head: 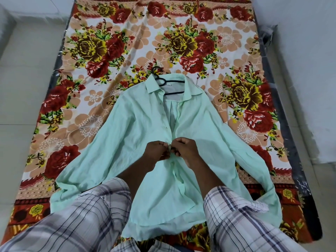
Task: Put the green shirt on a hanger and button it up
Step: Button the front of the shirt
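The pale green shirt point(141, 124) lies face up on a floral bedsheet, sleeves spread to both sides, collar pointing away from me. A black hanger point(161, 81) sits inside the collar, its hook sticking out past the neck. The front gapes open from the collar down to mid-chest. My left hand point(157, 151) and my right hand point(186, 150) meet at the placket, each pinching one edge of the shirt front around a button. Below my hands the two front edges lie together.
The floral bedsheet point(91, 51) covers a mattress on a pale tiled floor point(21, 79). White walls border the left and right. My checked sleeves fill the bottom of the view.
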